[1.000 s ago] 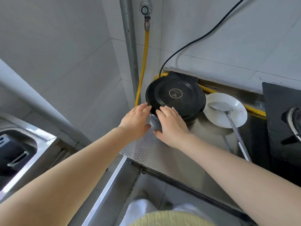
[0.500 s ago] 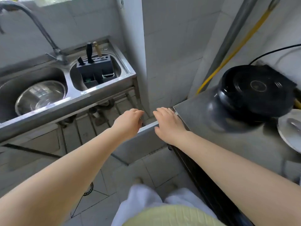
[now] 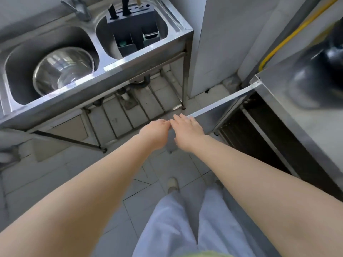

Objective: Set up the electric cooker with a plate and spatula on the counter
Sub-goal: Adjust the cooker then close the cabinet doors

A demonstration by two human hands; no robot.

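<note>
Only a blurred black part of the electric cooker shows at the far right edge, standing on the steel counter. The plate and the spatula are out of view. My left hand and my right hand hang side by side over the floor, left of the counter's corner and well away from the cooker. Both hold nothing. The right hand's fingers are fairly straight and reach to the counter's front rail. The left hand's fingers droop loosely.
A steel double sink stands at the upper left, with a metal bowl in one basin and a dark knife block in the other. A yellow hose runs down the wall behind the counter. Tiled floor lies below.
Both hands have left the cooker's front and drawn back past the counter's corner. The view has swung left and down toward the sink and floor, pushing the cooker to the frame's edge.
</note>
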